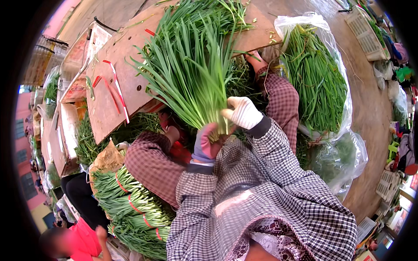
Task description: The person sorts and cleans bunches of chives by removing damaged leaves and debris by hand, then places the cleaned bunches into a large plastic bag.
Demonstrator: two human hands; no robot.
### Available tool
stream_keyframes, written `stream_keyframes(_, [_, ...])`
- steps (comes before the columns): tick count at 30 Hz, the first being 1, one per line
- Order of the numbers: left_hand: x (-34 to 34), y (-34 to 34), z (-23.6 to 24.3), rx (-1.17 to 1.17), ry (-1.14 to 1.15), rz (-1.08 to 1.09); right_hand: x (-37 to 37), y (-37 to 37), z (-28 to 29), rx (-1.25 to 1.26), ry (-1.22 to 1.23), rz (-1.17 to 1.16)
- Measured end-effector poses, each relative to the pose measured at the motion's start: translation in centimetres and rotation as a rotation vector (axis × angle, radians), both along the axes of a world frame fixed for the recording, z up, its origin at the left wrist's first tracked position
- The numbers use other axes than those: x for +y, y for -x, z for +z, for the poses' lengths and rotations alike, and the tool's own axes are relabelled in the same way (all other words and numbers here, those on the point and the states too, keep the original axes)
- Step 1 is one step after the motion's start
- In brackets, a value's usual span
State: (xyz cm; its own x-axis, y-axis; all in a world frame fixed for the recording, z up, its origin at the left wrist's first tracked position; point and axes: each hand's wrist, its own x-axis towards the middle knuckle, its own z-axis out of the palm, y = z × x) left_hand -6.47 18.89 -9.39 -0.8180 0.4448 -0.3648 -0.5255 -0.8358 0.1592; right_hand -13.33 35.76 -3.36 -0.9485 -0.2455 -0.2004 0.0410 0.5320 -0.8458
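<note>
A bunch of garlic chives (204, 95) stands between my hands, its pale stem ends down and its green leaves fanning up and away. My left hand (205, 145), in a grey and pink glove, is closed around the base of the stems. On the other side my right hand (244, 114), in a white striped glove, has its thumb and fingers closed on the stems; some fingertips are hidden behind them. Part of the leaves is blurred. Behind the bunch, a pile of loose chives (185, 19) lies on a brown board (111, 48).
Red and white strips (115, 85) lie on the board at left. Chive bundles tied with red bands (130, 198) are stacked at lower left, near a person in pink (85, 241). A clear plastic bag (344, 82) at right holds many loose chives. Crates (368, 37) stand farther right.
</note>
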Motion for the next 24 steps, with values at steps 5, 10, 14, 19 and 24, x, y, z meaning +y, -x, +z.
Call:
stream_keyframes(5, [0.2, 0.4, 2.7, 0.039, -0.007, -0.035, 0.1, -1.2, -1.9, 0.128, 0.131, -0.007])
stream_keyframes(10, [-0.1, -0.6, 0.6, -0.051, -0.008, 0.054, 0.2, -1.1, -0.6, 0.126, -0.214, 0.057])
stream_keyframes(14, [-0.1, 0.2, 1.7, -0.099, -0.153, -0.042, 0.7, -1.2, -0.7, 0.117, 0.088, -0.135])
stream_keyframes(19, [0.1, 0.1, 1.3, -0.083, -0.136, -0.026, -0.7, 0.4, 0.9, 0.048, 0.015, -0.135])
stream_keyframes(24, [0.3, -0.2, 1.6, -0.084, 0.021, -0.020, -1.5, 2.0, -1.5, 0.199, -0.119, -0.143])
